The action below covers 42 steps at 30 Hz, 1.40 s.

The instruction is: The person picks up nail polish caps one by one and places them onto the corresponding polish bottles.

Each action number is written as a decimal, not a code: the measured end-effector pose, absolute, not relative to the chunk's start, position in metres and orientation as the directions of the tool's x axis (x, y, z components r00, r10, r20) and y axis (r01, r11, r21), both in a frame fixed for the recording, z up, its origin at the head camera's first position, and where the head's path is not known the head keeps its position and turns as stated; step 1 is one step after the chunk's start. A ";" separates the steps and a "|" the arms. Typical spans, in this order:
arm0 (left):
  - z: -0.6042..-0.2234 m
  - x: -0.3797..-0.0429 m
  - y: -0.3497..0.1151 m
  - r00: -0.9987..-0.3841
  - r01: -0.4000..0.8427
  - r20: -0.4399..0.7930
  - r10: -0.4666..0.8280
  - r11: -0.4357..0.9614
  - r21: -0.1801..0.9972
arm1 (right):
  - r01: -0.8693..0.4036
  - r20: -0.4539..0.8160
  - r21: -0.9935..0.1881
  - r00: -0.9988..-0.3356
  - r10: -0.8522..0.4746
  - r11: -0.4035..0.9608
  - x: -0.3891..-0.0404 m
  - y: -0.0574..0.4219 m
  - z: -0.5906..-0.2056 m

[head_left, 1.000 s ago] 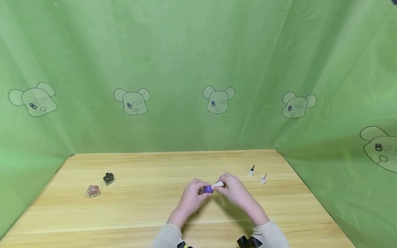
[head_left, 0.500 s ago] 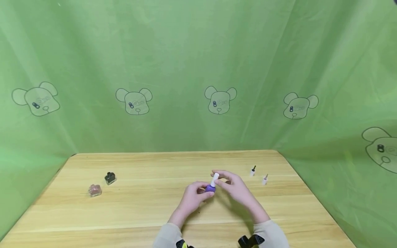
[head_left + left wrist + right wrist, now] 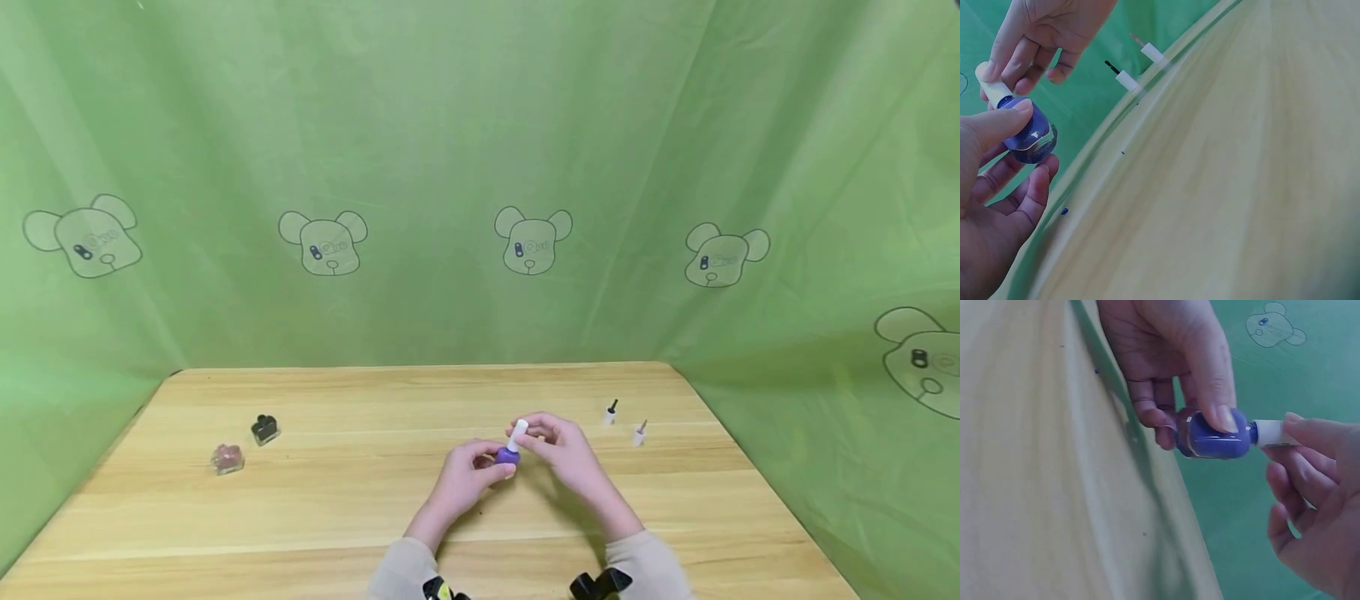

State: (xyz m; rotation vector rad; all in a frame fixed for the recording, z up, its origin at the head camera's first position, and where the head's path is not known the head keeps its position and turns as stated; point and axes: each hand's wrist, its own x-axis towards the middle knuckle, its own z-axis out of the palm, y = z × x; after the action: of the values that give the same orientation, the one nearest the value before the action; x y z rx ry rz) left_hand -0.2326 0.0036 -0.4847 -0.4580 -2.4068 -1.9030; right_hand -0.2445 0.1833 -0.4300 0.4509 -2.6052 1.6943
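A purple nail polish bottle (image 3: 507,456) is gripped between the thumb and fingers of my left hand (image 3: 462,481). Its white cap (image 3: 517,434) sits at the bottle neck, pinched by my right hand (image 3: 561,450). In the right wrist view the bottle (image 3: 1219,440) lies sideways with a short strip of purple neck showing beside the cap (image 3: 1272,432). The left wrist view has the left thumb across the bottle (image 3: 1030,134), with the right fingertips on the cap (image 3: 991,87). Both hands are over the middle of the wooden table.
Two white brush caps stand brush-up at the right, one with a dark brush (image 3: 611,413), one with a pinkish brush (image 3: 640,433). On the left are a black uncapped polish bottle (image 3: 264,429) and a pink one (image 3: 227,459). A green curtain (image 3: 427,317) surrounds the table (image 3: 300,517).
The bottle and cap have turned from lying nearly sideways to closer to upright between the hands. The right fingers have shifted on the cap. Over the last half second little has moved.
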 end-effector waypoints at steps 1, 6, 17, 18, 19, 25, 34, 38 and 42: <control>-0.485 -0.233 0.003 -0.955 0.258 0.216 0.204 0.206 0.944 | -0.234 0.163 -0.892 -0.964 -0.209 0.386 -0.244 0.182 -0.430; -0.486 -0.232 0.004 -0.951 0.270 0.229 0.209 0.197 0.942 | -0.201 0.189 -0.903 -0.980 -0.068 0.379 -0.243 0.174 -0.434; -0.488 -0.233 0.005 -0.958 0.246 0.218 0.187 0.142 0.959 | -0.254 0.209 -0.913 -0.963 -0.168 0.320 -0.247 0.179 -0.436; -0.488 -0.234 0.005 -0.958 0.247 0.220 0.184 0.141 0.959 | -0.267 0.210 -0.917 -0.955 -0.211 0.296 -0.247 0.181 -0.435; -0.488 -0.234 0.005 -0.960 0.242 0.216 0.181 0.140 0.960 | -0.275 0.208 -0.922 -0.946 -0.249 0.272 -0.247 0.183 -0.434; -0.489 -0.234 0.005 -0.956 0.252 0.228 0.183 0.121 0.960 | -0.283 0.199 -0.935 -0.918 -0.343 0.216 -0.248 0.188 -0.431; -0.488 -0.232 0.003 -0.941 0.313 0.278 0.194 0.180 0.933 | -0.248 0.202 -0.939 -0.958 -0.203 0.237 -0.245 0.181 -0.435; -0.491 -0.232 0.003 -0.932 0.338 0.300 0.204 0.191 0.921 | -0.231 0.216 -0.931 -0.973 -0.084 0.282 -0.244 0.175 -0.439; -0.493 -0.234 0.002 -0.931 0.341 0.302 0.206 0.197 0.919 | -0.219 0.226 -0.927 -0.974 -0.010 0.305 -0.244 0.171 -0.441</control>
State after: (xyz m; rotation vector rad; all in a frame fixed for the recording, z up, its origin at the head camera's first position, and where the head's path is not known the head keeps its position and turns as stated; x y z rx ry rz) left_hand -0.2337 0.0023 -0.4927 -0.5386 -2.3417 -1.8467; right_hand -0.2444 0.1713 -0.4414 0.2122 -2.3883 1.7414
